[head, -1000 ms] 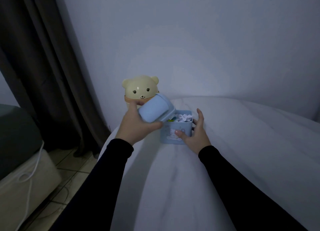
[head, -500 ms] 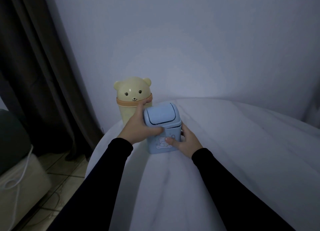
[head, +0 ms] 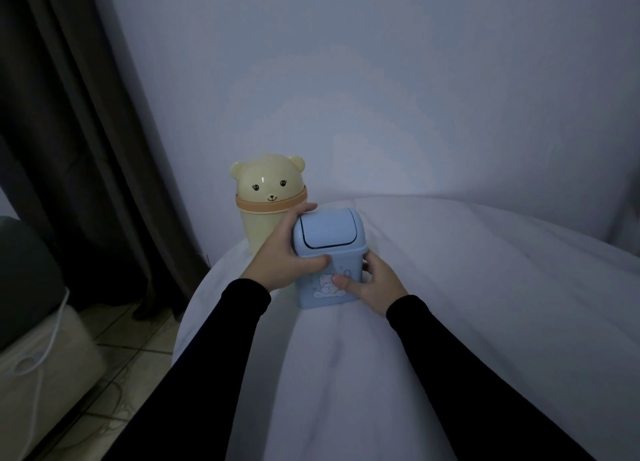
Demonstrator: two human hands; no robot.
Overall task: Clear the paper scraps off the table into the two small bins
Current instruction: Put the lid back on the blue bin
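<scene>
Your left hand (head: 287,256) and right hand (head: 375,284) both wrap fingers round the blue bin (head: 329,252); lid's on, so let go next.

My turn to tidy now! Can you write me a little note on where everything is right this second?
Left hand: grip around the lid of the blue bin.
Right hand: holds the blue bin's body, thumb on the bear picture.
Blue bin stands on the white table, lid on. Yellow bear bin stands just behind it to the left, lid on.
Done: no scraps show on the table.
Left: let go of the bin; check the table parts outside the view.
</scene>
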